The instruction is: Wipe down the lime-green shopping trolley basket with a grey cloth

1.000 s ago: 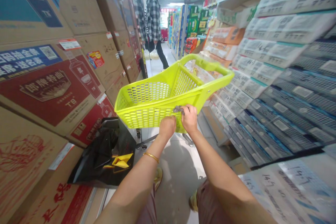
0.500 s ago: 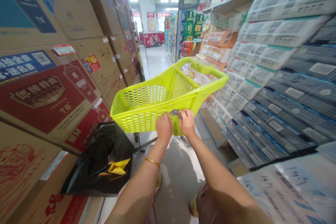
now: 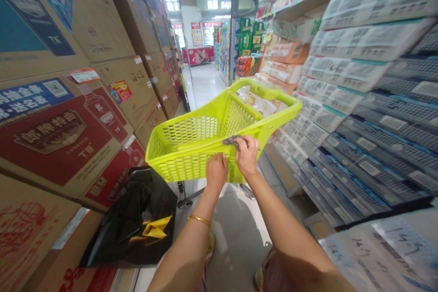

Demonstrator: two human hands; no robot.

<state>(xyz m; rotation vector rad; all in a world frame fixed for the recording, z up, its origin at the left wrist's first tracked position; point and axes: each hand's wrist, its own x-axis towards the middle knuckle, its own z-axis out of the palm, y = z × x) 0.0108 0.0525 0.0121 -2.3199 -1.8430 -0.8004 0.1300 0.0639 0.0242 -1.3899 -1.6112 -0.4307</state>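
Note:
A lime-green shopping cart [image 3: 191, 148] with a perforated basket stands side-on before me. My right hand [image 3: 247, 157] is closed on a crumpled grey cloth [image 3: 231, 140], which lies against the basket's near rim. My left hand [image 3: 216, 173] is just left of it, at the near side wall of the basket. Its fingers are curled, and what they hold, if anything, is hidden. The inside of the basket shows no goods where I can see it.
Stacked cartons [image 3: 61, 123] line the left side. A black bag [image 3: 137, 223] with a yellow piece on it sits below them. On the right are piled white packs [image 3: 345, 70] and dark blue packs [image 3: 369, 146]. The tiled aisle [image 3: 205, 82] runs on behind the cart.
The cloth was between both hands at the basket's side. My right hand has moved up slightly with it to the rim, and my left hand has come away from it, slightly lower.

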